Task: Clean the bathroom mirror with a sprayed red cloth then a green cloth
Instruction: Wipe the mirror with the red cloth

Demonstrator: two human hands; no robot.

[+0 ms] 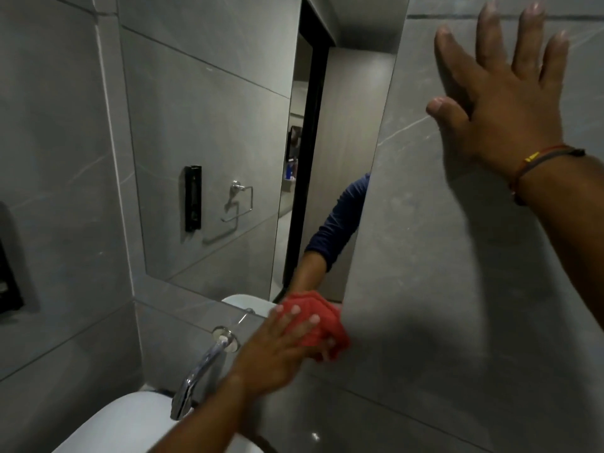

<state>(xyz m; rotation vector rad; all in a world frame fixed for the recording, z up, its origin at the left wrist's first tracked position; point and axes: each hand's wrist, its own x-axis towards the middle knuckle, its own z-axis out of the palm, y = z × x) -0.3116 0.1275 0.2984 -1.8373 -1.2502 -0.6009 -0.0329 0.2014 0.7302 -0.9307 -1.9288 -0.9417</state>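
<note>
Step in hand: the red-cloth wipe. My left hand (pixel 277 344), fingers spread, presses the red cloth (pixel 313 322) against the bottom right corner of the mirror (pixel 212 125). My right hand (pixel 500 93) lies flat and empty on the wall tile (pixel 441 256). Next, probably: sweep the cloth upward across the unwiped glass. No green cloth is visible.

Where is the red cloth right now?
Head view, lower centre: the red cloth is under the left hand, pressed at the mirror's bottom right corner, above the tap.
</note>
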